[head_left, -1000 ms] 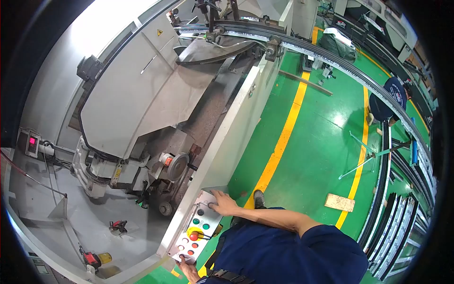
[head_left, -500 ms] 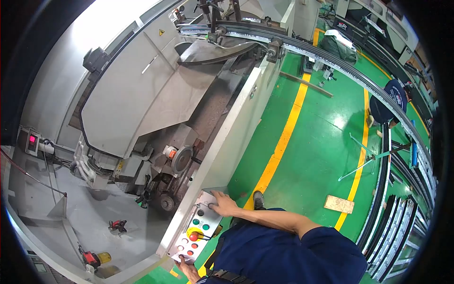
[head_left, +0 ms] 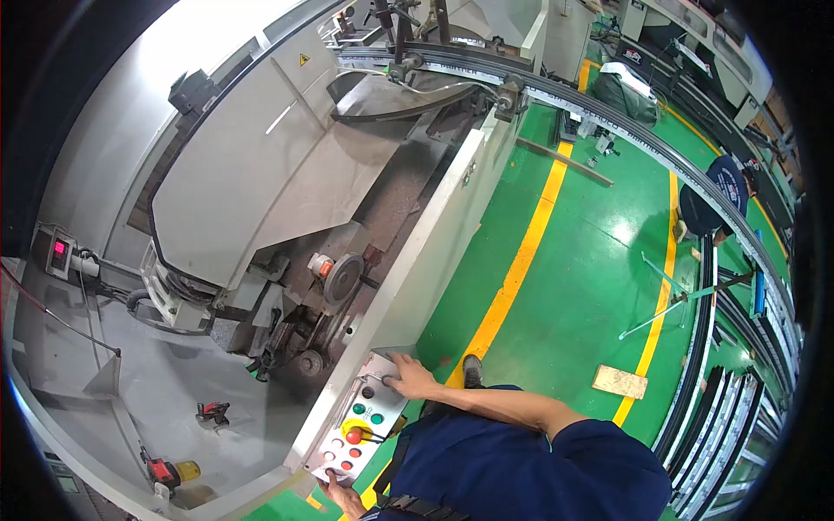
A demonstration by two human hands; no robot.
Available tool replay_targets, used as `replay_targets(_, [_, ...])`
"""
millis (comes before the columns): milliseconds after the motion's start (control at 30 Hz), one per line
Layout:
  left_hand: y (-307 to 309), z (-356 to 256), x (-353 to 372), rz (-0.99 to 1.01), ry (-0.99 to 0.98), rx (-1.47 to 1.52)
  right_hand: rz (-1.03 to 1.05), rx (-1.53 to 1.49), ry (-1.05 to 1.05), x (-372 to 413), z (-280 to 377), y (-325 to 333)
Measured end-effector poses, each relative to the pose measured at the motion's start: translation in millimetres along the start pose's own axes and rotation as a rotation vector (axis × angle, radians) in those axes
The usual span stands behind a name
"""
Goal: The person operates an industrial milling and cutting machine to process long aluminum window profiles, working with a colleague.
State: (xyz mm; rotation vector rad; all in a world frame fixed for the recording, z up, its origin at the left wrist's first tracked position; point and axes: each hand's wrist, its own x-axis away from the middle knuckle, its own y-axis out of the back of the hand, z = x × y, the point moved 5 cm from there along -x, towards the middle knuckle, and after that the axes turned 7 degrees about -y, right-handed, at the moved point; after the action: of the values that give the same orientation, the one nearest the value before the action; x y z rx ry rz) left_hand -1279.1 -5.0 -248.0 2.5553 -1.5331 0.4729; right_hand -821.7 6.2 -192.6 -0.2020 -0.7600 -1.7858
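A slanted control panel [head_left: 334, 447] with several coloured buttons is fixed at the near end of the machine's side wall. My right hand [head_left: 412, 379] is closed on the panel's upper end, thumb beside a dark control whose kind I cannot make out. At the lower end, my left hand [head_left: 344, 498] curls around the panel edge, a fingertip on a black button. A red mushroom button [head_left: 354, 436] on a yellow base sits between the hands. Beyond the panel, inside the machine, a round grinding wheel [head_left: 344, 279] stands by an orange-and-white part.
A large grey cover [head_left: 252, 182] hangs over the machine bed. A long black rail [head_left: 643, 139] crosses overhead. To the right, a co-worker [head_left: 714, 195] bends near long metal profiles [head_left: 717, 434]. A wooden block [head_left: 620, 382] lies on the green floor.
The grinding wheel and its carriage have shifted up and right along the bed. My hands stay on the panel. The co-worker's head shows more now, and the view has shifted slightly.
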Motion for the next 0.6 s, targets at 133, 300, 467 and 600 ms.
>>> replay_targets(133, [0, -5, 3, -0.022, -0.004, 0.028, -0.012, -0.015, 0.020, -1, -3, -7])
replay_targets(300, [-4, -10, 12, 0.007, 0.008, -0.022, -0.011, -0.014, 0.008, 1, -3, -9])
replay_targets(467, [-13, -19, 21, -0.060, -0.010, -0.047, -0.017, -0.017, 0.011, 1, -4, -8])
replay_targets(600, [-4, -11, 12, -0.012, -0.004, -0.049, -0.020, -0.013, 0.010, 1, -3, -10])
